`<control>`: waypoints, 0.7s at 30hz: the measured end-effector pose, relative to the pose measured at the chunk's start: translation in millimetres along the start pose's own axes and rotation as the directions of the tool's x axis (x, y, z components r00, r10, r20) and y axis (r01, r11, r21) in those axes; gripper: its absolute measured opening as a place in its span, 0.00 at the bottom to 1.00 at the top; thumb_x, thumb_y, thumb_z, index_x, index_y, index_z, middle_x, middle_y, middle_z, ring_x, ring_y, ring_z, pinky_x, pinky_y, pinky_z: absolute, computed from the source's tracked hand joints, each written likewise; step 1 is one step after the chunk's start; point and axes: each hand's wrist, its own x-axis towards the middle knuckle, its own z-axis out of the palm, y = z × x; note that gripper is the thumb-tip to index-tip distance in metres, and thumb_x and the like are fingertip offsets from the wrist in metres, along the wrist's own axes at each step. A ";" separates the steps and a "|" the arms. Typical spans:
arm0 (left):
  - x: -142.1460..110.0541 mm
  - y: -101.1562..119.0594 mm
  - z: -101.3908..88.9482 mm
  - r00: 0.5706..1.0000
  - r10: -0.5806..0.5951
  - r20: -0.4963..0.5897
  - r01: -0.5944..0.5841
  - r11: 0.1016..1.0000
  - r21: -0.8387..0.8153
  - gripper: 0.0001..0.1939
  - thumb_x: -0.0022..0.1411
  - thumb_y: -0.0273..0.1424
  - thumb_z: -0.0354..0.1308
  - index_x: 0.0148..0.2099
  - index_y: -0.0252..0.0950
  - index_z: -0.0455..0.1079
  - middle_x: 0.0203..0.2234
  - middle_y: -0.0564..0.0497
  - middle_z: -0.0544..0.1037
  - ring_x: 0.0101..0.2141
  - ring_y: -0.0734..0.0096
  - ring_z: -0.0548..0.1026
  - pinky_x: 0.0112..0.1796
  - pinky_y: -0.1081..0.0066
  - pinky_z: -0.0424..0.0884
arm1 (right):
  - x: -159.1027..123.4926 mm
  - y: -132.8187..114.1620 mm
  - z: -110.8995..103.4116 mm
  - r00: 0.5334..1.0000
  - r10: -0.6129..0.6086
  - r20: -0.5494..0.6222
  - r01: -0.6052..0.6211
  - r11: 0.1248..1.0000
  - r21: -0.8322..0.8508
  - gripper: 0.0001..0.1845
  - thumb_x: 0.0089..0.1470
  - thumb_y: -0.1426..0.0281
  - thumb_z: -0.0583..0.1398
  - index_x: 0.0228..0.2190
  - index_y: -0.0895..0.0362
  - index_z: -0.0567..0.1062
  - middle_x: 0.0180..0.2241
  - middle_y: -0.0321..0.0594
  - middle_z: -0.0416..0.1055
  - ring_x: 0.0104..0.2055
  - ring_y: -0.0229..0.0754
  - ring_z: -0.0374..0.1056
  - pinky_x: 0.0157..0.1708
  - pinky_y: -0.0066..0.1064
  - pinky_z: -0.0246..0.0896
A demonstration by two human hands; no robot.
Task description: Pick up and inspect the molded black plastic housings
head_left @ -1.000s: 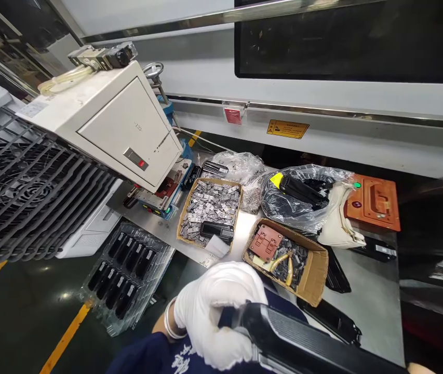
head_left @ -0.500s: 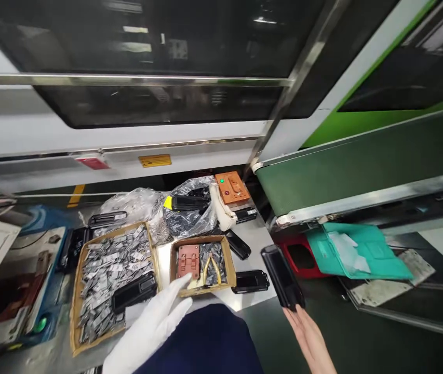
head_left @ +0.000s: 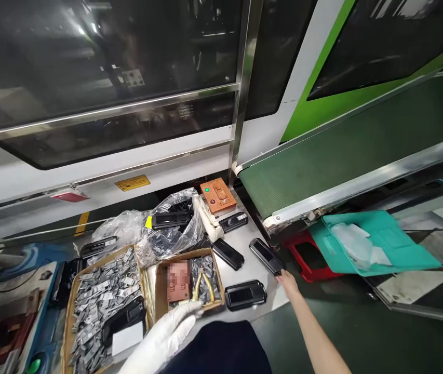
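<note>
My bare right hand point(head_left: 288, 283) grips the near end of a long black plastic casing point(head_left: 266, 255), which is low over the right edge of the metal table; whether it touches the top I cannot tell. My left hand point(head_left: 170, 328), in a white glove, holds nothing, its fingers stretched out by the near side of a small cardboard box point(head_left: 161, 301). Inside that box are a reddish-brown block point(head_left: 178, 280), yellow-handled pliers point(head_left: 201, 288) and small grey parts. Similar black casings point(head_left: 245, 295) lie near the box.
A large cardboard box point(head_left: 69, 332) of small grey parts stands on the left, with another black casing and a white block on top. Behind are a plastic bag point(head_left: 190, 200) and an orange box point(head_left: 218, 196). A green conveyor belt point(head_left: 322, 150), red stool and teal bin point(head_left: 385, 244) are on the right.
My right hand has moved forward with the black casing, from out beside the table to over its right edge. My left hand remains by the small box. The camera view has turned right.
</note>
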 end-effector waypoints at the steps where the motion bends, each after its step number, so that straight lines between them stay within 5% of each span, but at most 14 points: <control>1: 3.8 1.0 6.1 1.000 -0.017 0.003 0.017 1.000 -0.011 0.33 0.70 0.61 0.55 0.64 0.47 0.79 0.64 0.47 0.79 0.66 0.45 0.74 0.72 0.49 0.61 | 4.2 -5.2 4.3 0.999 0.017 0.041 -0.017 1.000 -0.005 0.09 0.74 0.66 0.66 0.46 0.60 0.78 0.44 0.41 0.76 0.41 0.44 0.76 0.42 0.37 0.78; 6: 21.1 8.0 30.8 0.994 -0.113 0.007 0.113 0.993 -0.037 0.38 0.69 0.65 0.54 0.67 0.47 0.76 0.67 0.46 0.76 0.70 0.44 0.69 0.75 0.45 0.55 | -1.3 -8.3 13.3 0.972 0.079 0.222 -0.070 0.996 -0.047 0.07 0.74 0.70 0.65 0.42 0.61 0.77 0.41 0.40 0.76 0.39 0.42 0.76 0.38 0.33 0.78; 10: 38.9 12.0 49.8 0.993 -0.112 -0.024 0.106 0.978 -0.178 0.42 0.68 0.69 0.51 0.67 0.44 0.74 0.64 0.44 0.79 0.65 0.48 0.75 0.72 0.50 0.63 | -15.8 12.8 25.1 0.944 0.133 0.303 -0.098 0.987 -0.131 0.07 0.74 0.69 0.66 0.42 0.61 0.78 0.41 0.40 0.77 0.41 0.43 0.77 0.41 0.35 0.79; 16: 51.7 26.3 65.9 0.989 -0.142 0.028 0.145 0.956 -0.255 0.44 0.66 0.70 0.53 0.65 0.41 0.74 0.65 0.43 0.78 0.66 0.51 0.74 0.71 0.58 0.65 | -21.2 52.5 81.3 0.918 0.243 0.314 -0.149 0.944 -0.296 0.09 0.74 0.66 0.67 0.47 0.60 0.78 0.45 0.42 0.77 0.41 0.44 0.77 0.40 0.36 0.79; 21: 46.6 16.1 66.9 0.981 -0.190 -0.031 0.166 0.916 -0.365 0.48 0.62 0.71 0.56 0.66 0.37 0.73 0.64 0.40 0.79 0.65 0.49 0.75 0.71 0.58 0.64 | -16.5 62.4 112.5 0.893 0.309 0.326 -0.147 0.887 -0.438 0.10 0.74 0.65 0.66 0.48 0.59 0.78 0.46 0.42 0.76 0.41 0.44 0.76 0.41 0.37 0.79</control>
